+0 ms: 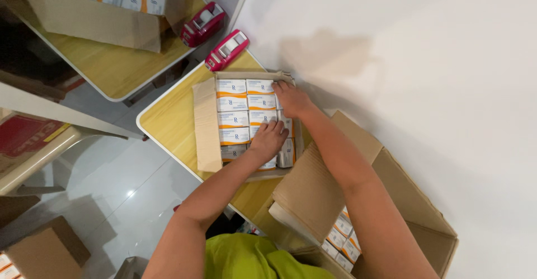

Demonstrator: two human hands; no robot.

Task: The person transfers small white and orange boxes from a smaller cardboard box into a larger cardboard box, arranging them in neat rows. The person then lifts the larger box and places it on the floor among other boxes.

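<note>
Small white-and-orange boxes (234, 119) packed in rows inside the open carton (206, 125) on the surface, under my left hand (267, 140) and right hand (292, 99), each grip flat, fingers spread, clasping nothing; pressing evenly should seat them level.

Bright, even indoor light. A soft shadow falls on the white wall (335, 50); a small glare spot marks the floor (130, 193). Edges bend slightly.

wooden table (168, 119), open carton (206, 125), tape dispenser (226, 50)
</note>
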